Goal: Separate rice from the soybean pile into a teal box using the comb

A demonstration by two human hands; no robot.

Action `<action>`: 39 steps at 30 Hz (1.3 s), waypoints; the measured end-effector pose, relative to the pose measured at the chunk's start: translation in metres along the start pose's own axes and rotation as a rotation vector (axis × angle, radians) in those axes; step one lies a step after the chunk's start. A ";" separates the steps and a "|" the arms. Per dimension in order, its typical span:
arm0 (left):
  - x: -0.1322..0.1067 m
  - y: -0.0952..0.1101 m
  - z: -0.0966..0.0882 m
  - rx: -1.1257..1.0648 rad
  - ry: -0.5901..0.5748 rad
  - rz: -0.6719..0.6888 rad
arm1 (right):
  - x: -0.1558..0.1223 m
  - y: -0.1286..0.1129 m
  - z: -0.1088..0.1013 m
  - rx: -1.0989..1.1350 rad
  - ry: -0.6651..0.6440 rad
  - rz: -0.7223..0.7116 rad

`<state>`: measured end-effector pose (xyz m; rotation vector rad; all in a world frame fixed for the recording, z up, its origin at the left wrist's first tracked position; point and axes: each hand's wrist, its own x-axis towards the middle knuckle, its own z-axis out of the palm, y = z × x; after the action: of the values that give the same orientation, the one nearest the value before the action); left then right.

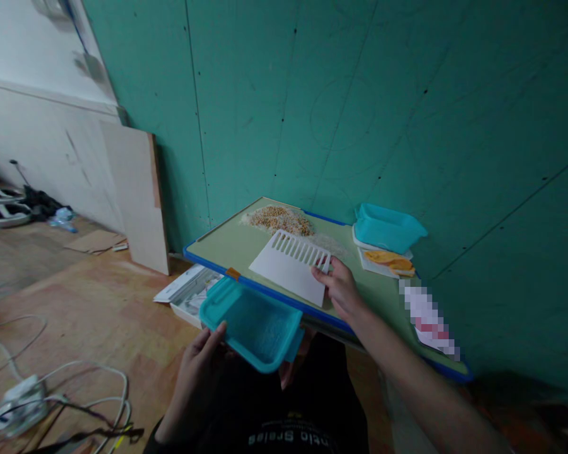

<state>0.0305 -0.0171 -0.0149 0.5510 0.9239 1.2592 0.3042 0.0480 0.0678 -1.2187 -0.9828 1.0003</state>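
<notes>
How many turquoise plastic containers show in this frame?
2. The held container is in the left hand below the table's near edge; the far container sits at the table's back right, by the green wall. Others nested inside could be hidden.

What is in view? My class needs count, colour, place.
table: 1, pale green, centre
walls: 2, green centre, white left
grain pile: 1, tan, table's far side
comb: 1, white, right hand
near tub: 1, turquoise, left hand
far tub: 1, turquoise, table's right
cloth: 1, orange, table's right
blurred item: 1, white-red, table's right
box: 1, white, below table
board: 1, pale, leaning left
cables: several, mostly white, floor left
clutter: several, mixed, far left
left hand: 1, bare, at near tub
right hand: 1, bare, holding comb
</notes>
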 end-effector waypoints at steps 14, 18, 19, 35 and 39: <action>0.007 0.008 -0.011 0.001 0.068 0.039 | 0.068 0.025 0.014 -0.206 0.107 -0.161; 0.005 0.010 -0.009 0.006 0.071 0.034 | 0.051 0.023 0.026 -0.196 0.014 -0.129; 0.005 0.010 -0.008 0.012 0.062 0.036 | 0.046 0.022 0.027 -0.193 -0.002 -0.113; 0.009 0.003 -0.012 0.007 0.039 0.056 | 0.025 0.019 0.024 -0.098 0.005 -0.088; 0.002 0.007 -0.004 0.036 0.032 0.045 | 0.020 0.018 0.026 -0.100 -0.068 -0.045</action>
<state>0.0231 -0.0136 -0.0123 0.5849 0.9671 1.2969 0.2831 0.0751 0.0533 -1.2456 -1.1199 0.9717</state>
